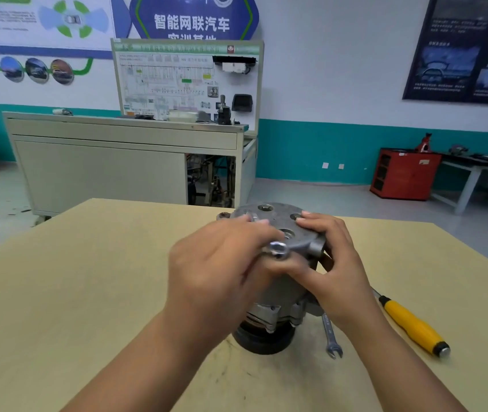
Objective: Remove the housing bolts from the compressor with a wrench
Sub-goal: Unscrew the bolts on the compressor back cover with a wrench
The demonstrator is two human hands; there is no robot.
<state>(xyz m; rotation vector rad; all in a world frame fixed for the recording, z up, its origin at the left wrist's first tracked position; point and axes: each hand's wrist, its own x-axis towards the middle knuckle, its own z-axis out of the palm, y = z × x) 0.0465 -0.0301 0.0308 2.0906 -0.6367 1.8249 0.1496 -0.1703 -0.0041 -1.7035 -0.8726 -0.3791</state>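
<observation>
The grey metal compressor [278, 295] stands upright on the wooden table [88, 278], black pulley end down. My right hand [335, 263] grips its upper right side, fingers on the top plate and thumb along the near edge. My left hand [222, 263], slightly blurred, lies over the top plate's left part. Its fingertips pinch a shiny housing bolt [277, 248] standing up at the near rim. A second bolt head [251, 217] shows by my left index fingertip. The combination wrench [330, 337] lies on the table to the right of the compressor's base, in neither hand.
A screwdriver with a yellow handle [409, 322] lies on the table right of the wrench. Beyond the table stand a grey cabinet bench [103, 162] with a training board and a red tool cabinet [403, 173] by the wall.
</observation>
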